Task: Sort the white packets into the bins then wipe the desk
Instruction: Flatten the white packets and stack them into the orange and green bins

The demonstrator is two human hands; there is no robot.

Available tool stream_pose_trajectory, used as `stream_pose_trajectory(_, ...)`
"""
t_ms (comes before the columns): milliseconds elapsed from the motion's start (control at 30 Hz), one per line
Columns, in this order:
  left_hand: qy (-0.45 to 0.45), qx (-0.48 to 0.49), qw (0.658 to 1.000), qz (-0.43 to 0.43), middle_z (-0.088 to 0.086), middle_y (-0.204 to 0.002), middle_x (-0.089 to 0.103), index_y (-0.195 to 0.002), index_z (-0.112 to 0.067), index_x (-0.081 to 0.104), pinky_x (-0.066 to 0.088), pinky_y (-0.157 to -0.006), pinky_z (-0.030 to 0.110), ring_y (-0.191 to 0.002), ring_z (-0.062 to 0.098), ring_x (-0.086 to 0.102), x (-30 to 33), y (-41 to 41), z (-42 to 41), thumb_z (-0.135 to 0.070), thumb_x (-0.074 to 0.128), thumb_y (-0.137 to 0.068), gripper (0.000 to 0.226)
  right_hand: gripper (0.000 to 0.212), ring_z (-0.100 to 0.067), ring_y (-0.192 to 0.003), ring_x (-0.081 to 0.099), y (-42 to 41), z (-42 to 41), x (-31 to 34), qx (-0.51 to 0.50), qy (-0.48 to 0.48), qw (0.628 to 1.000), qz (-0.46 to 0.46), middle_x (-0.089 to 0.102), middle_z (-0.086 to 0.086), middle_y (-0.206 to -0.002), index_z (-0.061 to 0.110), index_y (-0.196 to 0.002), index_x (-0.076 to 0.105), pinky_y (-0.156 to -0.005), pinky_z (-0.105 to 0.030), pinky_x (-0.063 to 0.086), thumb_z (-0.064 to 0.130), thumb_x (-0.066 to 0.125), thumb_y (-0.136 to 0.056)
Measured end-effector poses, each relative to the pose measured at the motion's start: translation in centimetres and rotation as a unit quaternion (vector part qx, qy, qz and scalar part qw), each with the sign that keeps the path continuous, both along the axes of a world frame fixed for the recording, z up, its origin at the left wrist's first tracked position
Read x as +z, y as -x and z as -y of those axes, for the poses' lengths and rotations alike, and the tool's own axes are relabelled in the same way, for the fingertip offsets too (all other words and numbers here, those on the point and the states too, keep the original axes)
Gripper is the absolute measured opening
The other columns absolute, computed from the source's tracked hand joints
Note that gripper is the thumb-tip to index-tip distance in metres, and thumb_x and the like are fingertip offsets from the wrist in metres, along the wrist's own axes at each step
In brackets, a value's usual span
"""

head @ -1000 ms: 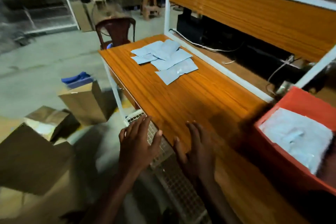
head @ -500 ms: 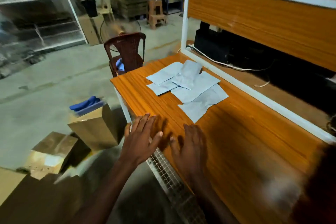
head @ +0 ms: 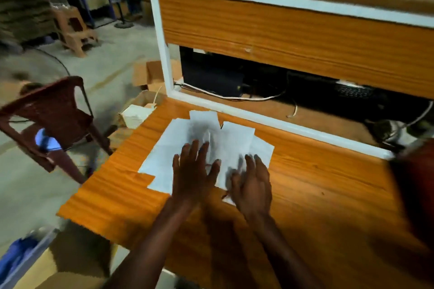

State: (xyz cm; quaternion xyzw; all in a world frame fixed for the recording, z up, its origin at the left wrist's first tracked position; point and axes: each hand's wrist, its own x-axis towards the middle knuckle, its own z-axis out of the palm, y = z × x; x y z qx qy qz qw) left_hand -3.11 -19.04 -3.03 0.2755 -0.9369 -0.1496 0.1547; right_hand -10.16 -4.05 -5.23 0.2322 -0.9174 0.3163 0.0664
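Observation:
Several white packets lie overlapped in a loose pile on the orange wooden desk, near its far left corner. My left hand is spread flat, fingers apart, over the near side of the pile. My right hand is beside it, fingers apart, over the pile's right part; a packet corner shows under its palm. Whether either hand presses on the packets I cannot tell. A red bin is only a blurred edge at the right border.
A dark red plastic chair stands left of the desk. Cardboard boxes sit on the floor beyond the desk corner. A white-framed wooden hutch rises behind the desk, with cables and dark equipment beneath. A blue-filled box is at bottom left.
Both hands have moved forward from the desk's near edge to over the packet pile. The view has swung left, so the red bin has slid almost out of the frame.

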Motion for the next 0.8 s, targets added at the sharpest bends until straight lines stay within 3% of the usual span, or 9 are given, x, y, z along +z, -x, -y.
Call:
stream_pose_trajectory(100, 0.002, -0.018, 1.000, 0.016, 0.006, -0.160, 0.025, -0.150, -0.030, 0.031, 0.015, -0.116, 0.056, -0.147, 0.032, 0.020, 0.7, 4.6, 2.4, -0.066, 0.017, -0.089, 0.072, 0.052, -0.037, -0.137, 0.044, 1.8, 2.2, 1.0, -0.034, -0.012, 0.999, -0.035, 0.049, -0.018, -0.148, 0.013, -0.140, 0.052, -0.110, -0.047, 0.042, 0.041, 0.046, -0.097)
stream_pose_trajectory(200, -0.020, -0.033, 0.997, 0.073, 0.005, -0.164, 0.011, -0.152, -0.033, 0.021, 0.009, -0.118, 0.058, -0.149, 0.032, 0.008, 0.5, 9.3, 4.3, -0.066, 0.022, -0.092, 0.068, 0.050, -0.039, -0.137, 0.044, 3.8, 4.5, 0.2, -0.063, -0.057, 0.996, -0.031, 0.048, -0.018, -0.149, 0.015, -0.141, 0.051, -0.112, -0.048, 0.041, 0.038, 0.046, -0.097)
stream_pose_trajectory(367, -0.003, -0.071, 0.987, 0.143, 0.004, -0.164, -0.006, -0.154, -0.035, 0.006, 0.003, -0.117, 0.059, -0.149, 0.035, -0.004, -1.2, 13.2, 6.4, -0.068, 0.031, -0.092, 0.074, 0.058, -0.034, -0.154, 0.015, 5.2, 6.5, -0.9, -0.002, -0.190, 0.982, 0.000, 0.020, -0.008, -0.166, 0.032, -0.155, 0.030, -0.121, -0.057, 0.016, 0.051, 0.020, -0.101)
stream_pose_trajectory(500, 0.034, -0.144, 0.976, 0.159, 0.003, -0.165, -0.005, -0.154, -0.032, 0.002, 0.007, -0.119, 0.057, -0.150, 0.033, -0.003, -1.6, 12.5, 8.5, -0.057, 0.045, -0.092, 0.079, 0.046, -0.037, -0.153, 0.017, 6.3, 5.8, -1.2, -0.022, -0.259, 0.966, -0.006, 0.027, -0.012, -0.163, 0.029, -0.140, 0.042, -0.118, -0.064, 0.018, 0.045, 0.034, -0.098)
stream_pose_trajectory(600, 0.071, -0.147, 0.975, 0.153, 0.003, -0.164, -0.010, -0.154, -0.032, -0.002, 0.001, -0.117, 0.056, -0.150, 0.032, -0.008, -1.9, 11.9, 10.1, -0.061, 0.043, -0.090, 0.083, 0.048, -0.037, -0.153, 0.016, 6.2, 7.0, -0.7, -0.013, -0.223, 0.975, -0.017, 0.026, -0.015, -0.163, 0.026, -0.140, 0.043, -0.119, -0.060, 0.013, 0.046, 0.034, -0.098)
stream_pose_trajectory(667, 0.074, -0.126, 0.978, 0.147, 0.003, -0.164, -0.007, -0.154, -0.035, 0.001, -0.002, -0.116, 0.058, -0.150, 0.033, -0.006, -2.7, 11.8, 10.6, -0.068, 0.033, -0.089, 0.080, 0.058, -0.037, -0.155, 0.006, 6.1, 8.2, -0.8, -0.006, -0.217, 0.976, 0.005, 0.013, -0.013, -0.167, 0.030, -0.153, 0.031, -0.121, -0.056, 0.001, 0.054, 0.023, -0.101)
stream_pose_trajectory(733, 0.061, -0.123, 0.978, 0.155, 0.004, -0.164, 0.003, -0.154, -0.036, 0.010, 0.005, -0.116, 0.059, -0.150, 0.035, 0.003, -3.5, 11.5, 10.7, -0.070, 0.025, -0.087, 0.076, 0.063, -0.037, -0.155, 0.001, 5.8, 9.2, -1.7, -0.003, -0.248, 0.968, 0.022, 0.005, -0.013, -0.168, 0.032, -0.158, 0.021, -0.119, -0.053, -0.006, 0.059, 0.016, -0.101)
stream_pose_trajectory(800, 0.050, -0.133, 0.978, 0.152, 0.008, -0.162, 0.020, -0.152, -0.032, 0.026, 0.016, -0.115, 0.058, -0.147, 0.038, 0.019, -4.0, 11.0, 10.6, -0.063, 0.030, -0.088, 0.071, 0.062, -0.039, -0.152, 0.019, 5.6, 9.6, -2.4, -0.013, -0.258, 0.966, 0.022, 0.021, -0.017, -0.164, 0.028, -0.155, 0.033, -0.120, -0.054, 0.008, 0.054, 0.019, -0.101)
